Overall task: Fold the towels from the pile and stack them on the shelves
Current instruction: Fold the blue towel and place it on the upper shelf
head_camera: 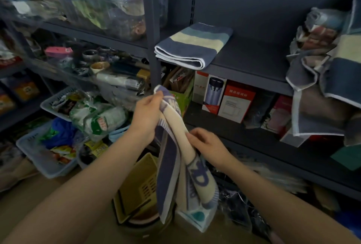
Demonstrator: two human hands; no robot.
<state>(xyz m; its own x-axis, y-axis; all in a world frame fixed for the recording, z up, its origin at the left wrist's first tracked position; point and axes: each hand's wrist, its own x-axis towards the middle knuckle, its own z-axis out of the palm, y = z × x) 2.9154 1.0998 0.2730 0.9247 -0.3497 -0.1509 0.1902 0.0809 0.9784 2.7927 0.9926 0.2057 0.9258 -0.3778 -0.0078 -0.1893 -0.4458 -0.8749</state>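
- Left hand point(146, 115) pinched the hanging towel's point(172, 158) top edge, grip tight.
- Right hand point(209, 144) held its middle (fingers curled).
- Folded striped towel point(193, 46) lay on the shelf point(254, 62).

Dim indoor light, soft shadows, blurred left edge, wide-angle bending at borders

Bare shelf point(252, 58) lies open at one o'clock, between the folded towel point(193, 45) and the pile point(328, 64) at three o'clock.
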